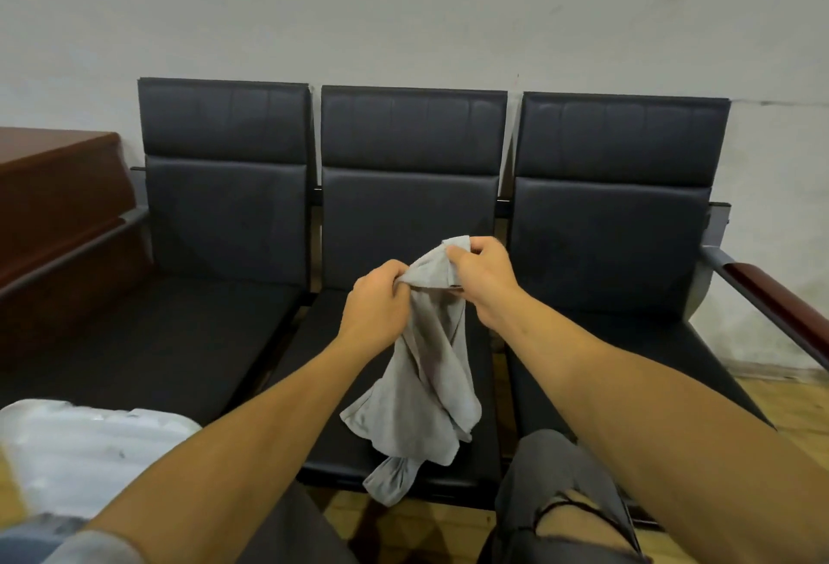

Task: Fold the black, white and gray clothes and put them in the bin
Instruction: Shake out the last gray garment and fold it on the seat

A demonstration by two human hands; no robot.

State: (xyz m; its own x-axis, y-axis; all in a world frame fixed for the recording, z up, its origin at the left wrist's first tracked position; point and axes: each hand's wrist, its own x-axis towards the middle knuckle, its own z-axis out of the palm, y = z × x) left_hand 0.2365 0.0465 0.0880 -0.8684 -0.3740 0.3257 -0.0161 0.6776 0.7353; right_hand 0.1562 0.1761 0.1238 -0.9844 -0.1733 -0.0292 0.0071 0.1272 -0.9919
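Observation:
A gray garment (pixel 421 366) hangs bunched and twisted in the air over the middle seat of a black three-seat bench (pixel 412 213). My left hand (pixel 374 301) grips its top edge on the left. Just right of it, my right hand (pixel 482 272) pinches the same top edge, with a corner of cloth sticking up between thumb and fingers. The cloth's lower end dangles down past the front edge of the seat. At the lower left, a white plastic bin (pixel 89 451) shows only in part and is blurred.
A brown wooden cabinet (pixel 58 195) stands left of the bench. A red-brown armrest (pixel 780 298) juts out at the right. My knees in ripped gray trousers (pixel 560 500) are close to the seat front. The floor is wood.

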